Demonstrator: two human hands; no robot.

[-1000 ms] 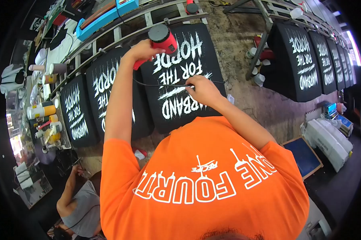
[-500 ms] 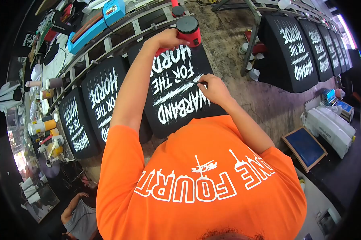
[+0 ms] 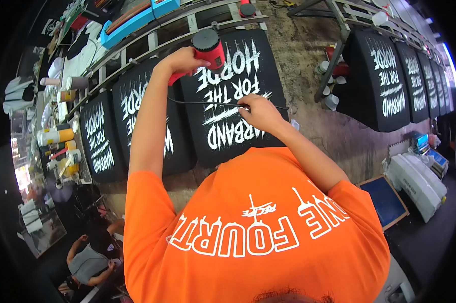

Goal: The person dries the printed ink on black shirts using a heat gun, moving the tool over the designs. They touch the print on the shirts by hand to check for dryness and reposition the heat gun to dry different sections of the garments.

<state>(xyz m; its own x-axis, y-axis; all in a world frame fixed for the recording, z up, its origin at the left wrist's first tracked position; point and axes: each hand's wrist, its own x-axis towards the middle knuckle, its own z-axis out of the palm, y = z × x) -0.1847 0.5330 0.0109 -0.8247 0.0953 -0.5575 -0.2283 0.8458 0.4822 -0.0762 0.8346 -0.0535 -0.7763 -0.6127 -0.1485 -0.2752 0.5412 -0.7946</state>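
Shifting left since half a second ago, a red heat gun [image 3: 215, 54] is now hanging over the word HORDE rather than beyond the far right corner of the black cloth panel [image 3: 228, 121] lying directly ahead of the wearer. Their left hand [image 3: 182, 60] is gripping the tool, fingers wrapping the handle; the round dark back end is facing up toward the camera, so the nozzle is presumably pointing down at the white lettering. Whether it is touching the cloth is staying hidden, though the hold is looking like one meant to keep a gap. Lower on the same panel, the right hand [image 3: 261, 112] is pinching a black cord [image 3: 213, 103] between its fingertips, drawing it in a shallow line above the print, probably so that slack is not dragging over the letters. More panels bearing the same words are lying in a row to the left, the second panel [image 3: 181, 149] partly disappearing behind the wearer's forearm, and others are lining a rack at right, each apparently spread flat to keep its lettering exposed. At lower left, a co-worker [image 3: 89, 265] in a grey top is appearing, too small for the hands to be read.
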